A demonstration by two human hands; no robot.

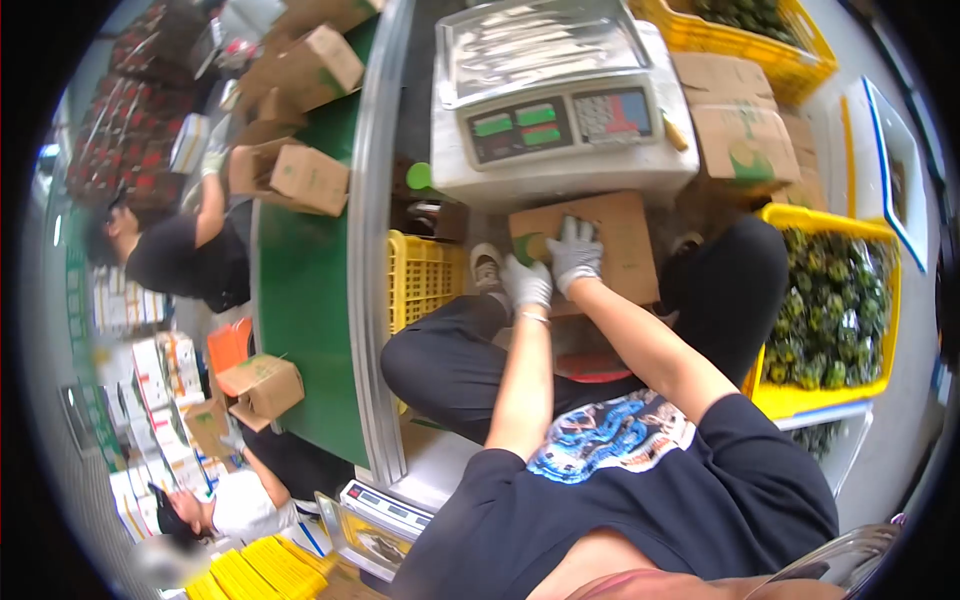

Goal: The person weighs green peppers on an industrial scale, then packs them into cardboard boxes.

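Right hand (577, 252), fingers extended and parted, is laid on a carton (622, 245) just nearside of the scale (550, 85); how far the left hand (527, 282) is closed cannot be told. Green produce (830, 320) is held in a yellow crate (820, 402) right of the scale.

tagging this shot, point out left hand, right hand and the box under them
Left hand (528, 283): head view, back of hand
Right hand (577, 256): head view, back of hand
Box (625, 241): head view, top face beside the right hand
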